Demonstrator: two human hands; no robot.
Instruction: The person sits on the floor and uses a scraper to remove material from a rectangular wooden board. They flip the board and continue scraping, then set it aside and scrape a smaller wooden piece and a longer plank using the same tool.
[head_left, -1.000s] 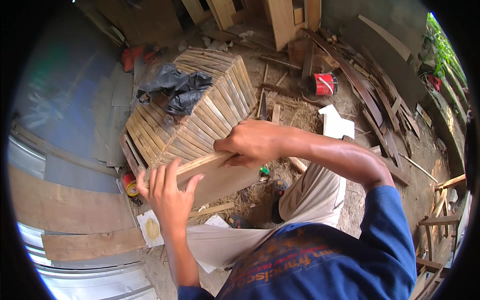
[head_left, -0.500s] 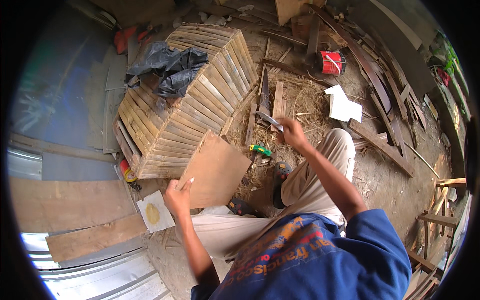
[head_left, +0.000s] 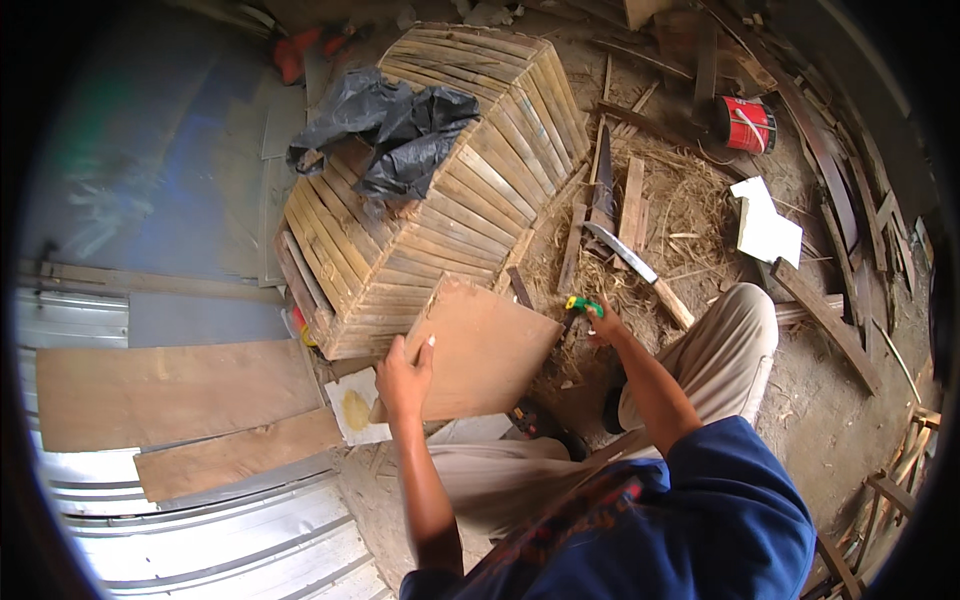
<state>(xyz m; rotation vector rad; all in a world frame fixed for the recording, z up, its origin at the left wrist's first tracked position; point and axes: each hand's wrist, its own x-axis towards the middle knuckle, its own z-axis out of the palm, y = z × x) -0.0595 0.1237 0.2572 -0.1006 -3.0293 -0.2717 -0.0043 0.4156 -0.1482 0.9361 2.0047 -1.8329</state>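
One knife [head_left: 640, 267] has moved onto straw [head_left: 690, 200]; left fingers [head_left: 397, 352] pinch one board [head_left: 485, 350], right fingers [head_left: 606, 318] touch one green-yellow tool [head_left: 579, 303], grip unclear.

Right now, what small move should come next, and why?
Probably firm up the right hand on the green-and-yellow hand tool: the hand is right at it, while the left hand holds the flat brown wooden board by its edge.

a red bucket [head_left: 747, 126] sits near a white scrap [head_left: 766, 222].
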